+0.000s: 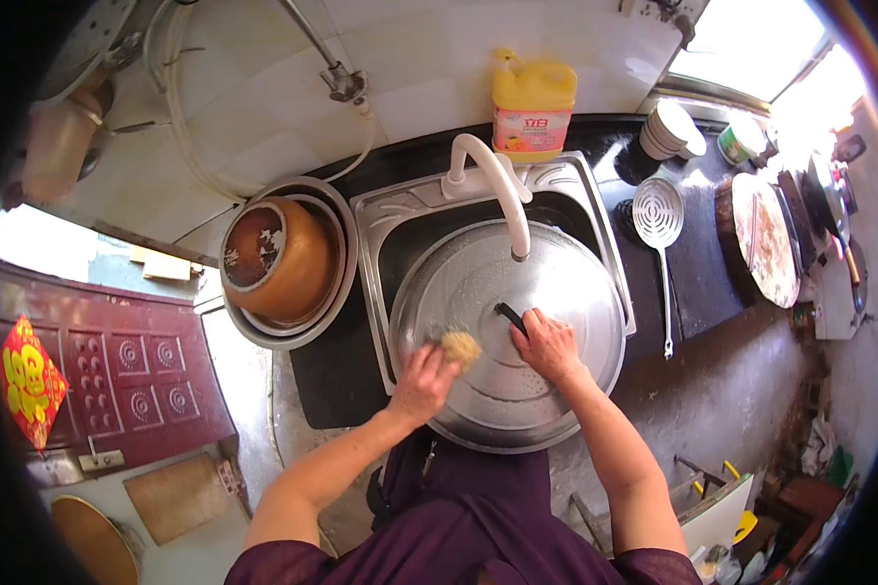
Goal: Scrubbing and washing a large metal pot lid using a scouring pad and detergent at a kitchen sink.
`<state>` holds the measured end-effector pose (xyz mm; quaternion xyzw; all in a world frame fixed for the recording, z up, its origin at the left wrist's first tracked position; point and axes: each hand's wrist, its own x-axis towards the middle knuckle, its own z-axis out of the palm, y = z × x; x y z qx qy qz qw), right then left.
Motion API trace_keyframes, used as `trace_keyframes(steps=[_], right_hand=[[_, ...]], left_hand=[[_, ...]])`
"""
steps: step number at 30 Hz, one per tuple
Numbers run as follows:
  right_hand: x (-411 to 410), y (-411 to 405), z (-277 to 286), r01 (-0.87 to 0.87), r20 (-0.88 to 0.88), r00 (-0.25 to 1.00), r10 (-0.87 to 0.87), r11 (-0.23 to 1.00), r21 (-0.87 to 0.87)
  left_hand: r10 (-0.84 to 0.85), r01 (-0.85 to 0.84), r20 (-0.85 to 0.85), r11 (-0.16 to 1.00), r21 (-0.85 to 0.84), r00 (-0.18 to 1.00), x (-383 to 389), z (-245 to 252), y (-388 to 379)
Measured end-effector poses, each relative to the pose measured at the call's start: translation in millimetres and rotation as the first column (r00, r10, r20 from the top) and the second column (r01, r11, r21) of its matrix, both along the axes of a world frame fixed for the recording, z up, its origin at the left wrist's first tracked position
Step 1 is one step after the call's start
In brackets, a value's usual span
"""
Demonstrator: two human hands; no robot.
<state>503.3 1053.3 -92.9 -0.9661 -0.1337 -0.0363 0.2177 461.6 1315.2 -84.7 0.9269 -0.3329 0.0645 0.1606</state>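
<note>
A large round metal pot lid (pixel 483 270) lies over the stainless steel sink (pixel 369 292), its near edge reaching past the sink towards my body. My right hand (pixel 549 344) is closed on the lid's black handle (pixel 511 319), near the centre. My left hand (pixel 426 382) holds a tan scrubbing pad (pixel 460 349) against the left part of the lid, which looks wet. The white curved faucet (pixel 508 197) arches over the lid's far part; whether water runs from it I cannot tell.
Left of the sink, a brown pot (pixel 300 256) rests tilted in nested metal basins (pixel 347 292). A yellow detergent jug (pixel 534 102) stands behind the faucet. To the right are a slotted metal skimmer (pixel 658 219), stacked bowls (pixel 666 131) and a round wooden chopping board (pixel 761 241).
</note>
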Motion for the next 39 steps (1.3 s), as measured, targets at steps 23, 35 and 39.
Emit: trace_keyframes(steps=[23, 35, 39], right_hand=[[-55, -34, 27, 0.711, -0.610, 0.688, 0.395, -0.195, 0.676], [31, -131, 44, 0.096, 0.083, 0.993, -0.087, 0.989, -0.109], [1, -96, 38, -0.110, 0.081, 0.990, 0.119, 0.988, -0.109]], left_hand=[[-0.426, -0.900, -0.831, 0.080, -0.429, 0.359, -8, 50, -162], [0.573, -0.585, -0.124, 0.781, -0.217, 0.810, 33, -12, -165], [0.559, -0.575, -0.136, 0.785, -0.231, 0.818, 35, -21, -159]])
